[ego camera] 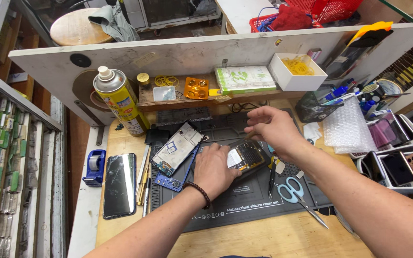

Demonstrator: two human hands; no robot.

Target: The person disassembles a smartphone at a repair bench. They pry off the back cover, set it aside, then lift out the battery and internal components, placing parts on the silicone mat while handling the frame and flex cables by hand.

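Observation:
My left hand [214,168] presses down on an opened phone [247,158] lying on the dark silicone repair mat [244,200]; the phone's back is off and its yellow and black insides show. My right hand [269,130] hovers just above the phone's far end, fingers pinched on a thin tool or small part that I cannot make out. A bare phone frame with a circuit board [177,148] lies tilted on the mat to the left of my left hand.
A yellow spray can [119,98] stands at the back left. A dark phone [119,184] and a blue tape dispenser [94,167] lie at the left. Blue-handled scissors [296,192] and tweezers [271,177] lie at the right, with bubble wrap [347,128] and trays of phones [400,165] beyond.

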